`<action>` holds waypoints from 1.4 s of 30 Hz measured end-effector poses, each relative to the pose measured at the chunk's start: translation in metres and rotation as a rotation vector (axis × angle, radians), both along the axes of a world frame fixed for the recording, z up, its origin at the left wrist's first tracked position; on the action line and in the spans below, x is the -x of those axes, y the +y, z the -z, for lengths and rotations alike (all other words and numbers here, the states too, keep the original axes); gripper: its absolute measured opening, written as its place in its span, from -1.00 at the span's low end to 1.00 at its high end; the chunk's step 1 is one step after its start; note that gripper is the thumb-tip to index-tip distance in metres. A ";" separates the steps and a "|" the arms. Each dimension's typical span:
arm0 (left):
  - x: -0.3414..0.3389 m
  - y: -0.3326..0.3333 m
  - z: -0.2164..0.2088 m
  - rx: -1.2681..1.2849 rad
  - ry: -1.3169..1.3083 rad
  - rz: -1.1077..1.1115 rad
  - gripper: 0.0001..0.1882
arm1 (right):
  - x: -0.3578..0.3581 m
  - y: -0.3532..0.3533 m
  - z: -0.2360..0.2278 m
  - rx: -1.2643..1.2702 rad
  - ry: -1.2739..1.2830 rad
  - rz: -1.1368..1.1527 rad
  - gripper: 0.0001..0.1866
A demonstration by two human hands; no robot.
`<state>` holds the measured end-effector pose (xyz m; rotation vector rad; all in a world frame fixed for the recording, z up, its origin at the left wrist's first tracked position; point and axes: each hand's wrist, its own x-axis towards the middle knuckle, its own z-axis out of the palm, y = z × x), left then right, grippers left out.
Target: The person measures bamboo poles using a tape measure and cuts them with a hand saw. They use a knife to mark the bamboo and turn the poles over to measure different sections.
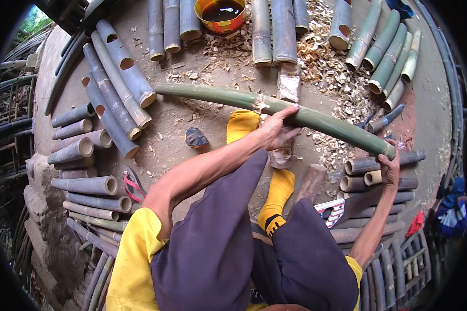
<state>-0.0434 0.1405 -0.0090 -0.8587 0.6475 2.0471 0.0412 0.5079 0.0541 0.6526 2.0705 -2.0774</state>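
Observation:
A long green bamboo pole (329, 120) lies across in front of me, slanting down toward the right. Near its middle, a rough pale notch shows at a joint. My left hand (276, 131) grips the pole just right of that notch, thumb over the top and fingers beneath. At the right end, my right hand (390, 167) is closed around the pole's tip. Under the pole's middle lies a pale, chipped wooden block (289, 85). The far left end of the pole reaches close to some cut bamboo tubes (132, 85).
Wood chips (337, 85) litter the ground ahead. A yellow-red bowl of dark liquid (220, 19) stands at the back. Stacked bamboo tubes (85, 185) flank me on the left, others (381, 62) on the right. A tape measure (196, 137) and a slipper (133, 184) lie at left.

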 end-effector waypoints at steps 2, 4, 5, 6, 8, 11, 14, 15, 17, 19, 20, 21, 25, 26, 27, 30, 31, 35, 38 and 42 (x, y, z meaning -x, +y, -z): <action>-0.001 -0.008 -0.001 0.011 -0.034 0.099 -0.50 | 0.003 -0.003 0.003 -0.014 -0.009 0.018 -0.44; -0.005 -0.023 -0.004 0.099 0.029 0.354 -0.57 | 0.005 -0.004 0.015 0.001 -0.020 0.042 -0.48; -0.006 -0.040 -0.006 0.261 0.267 0.463 -0.64 | 0.007 -0.003 0.020 0.018 -0.029 0.066 -0.53; -0.006 -0.058 -0.005 0.411 0.511 0.569 -0.71 | 0.007 -0.004 0.021 0.017 -0.073 0.133 -0.63; -0.007 -0.105 0.007 1.236 1.182 0.336 -0.77 | 0.004 0.002 0.035 -0.131 -0.091 0.190 -0.67; 0.007 -0.215 0.012 1.915 1.450 0.383 -0.54 | 0.010 -0.008 0.045 -0.299 -0.135 0.291 -0.67; 0.003 -0.308 0.029 2.214 1.305 0.766 -0.37 | 0.013 -0.006 0.066 -0.330 -0.137 0.293 -0.67; 0.002 -0.330 0.032 2.309 1.303 0.865 -0.40 | 0.015 -0.010 0.070 -0.356 -0.131 0.320 -0.65; 0.000 -0.361 0.057 2.350 1.468 0.963 -0.54 | 0.016 -0.010 0.064 -0.449 -0.120 0.384 -0.64; 0.005 -0.372 0.058 2.368 1.314 1.030 -0.66 | 0.014 -0.003 0.075 -0.475 -0.069 0.361 -0.64; 0.008 -0.385 0.050 2.392 1.285 1.042 -0.70 | 0.018 -0.011 0.071 -0.395 -0.126 0.365 -0.65; 0.008 -0.390 0.052 2.396 1.277 1.045 -0.70 | 0.019 -0.016 0.062 -0.392 -0.126 0.360 -0.65; 0.032 -0.395 0.042 2.498 1.246 1.212 -0.71 | 0.011 -0.019 0.076 -0.269 -0.097 0.366 -0.69; 0.040 -0.392 0.042 2.513 1.138 1.243 -0.71 | 0.014 -0.022 0.081 -0.303 -0.037 0.351 -0.71; 0.048 -0.388 0.040 2.525 1.035 1.273 -0.70 | 0.017 -0.025 0.087 -0.338 0.023 0.340 -0.73; 0.058 -0.404 0.041 2.363 1.040 0.967 -0.69 | 0.030 -0.036 0.102 -0.378 0.105 0.327 -0.72; 0.062 -0.395 0.034 2.332 1.055 0.844 -0.67 | 0.034 -0.045 0.099 -0.296 0.098 0.345 -0.72; 0.060 -0.242 0.016 1.723 1.662 0.430 -0.61 | 0.011 -0.016 0.105 -0.260 0.164 0.295 -0.56; 0.053 -0.155 -0.005 1.555 1.777 0.734 -0.41 | 0.006 -0.046 0.086 0.107 0.123 0.448 -0.41; 0.063 -0.106 0.027 1.263 1.649 1.181 -0.34 | -0.016 -0.075 0.093 0.199 0.176 0.678 -0.46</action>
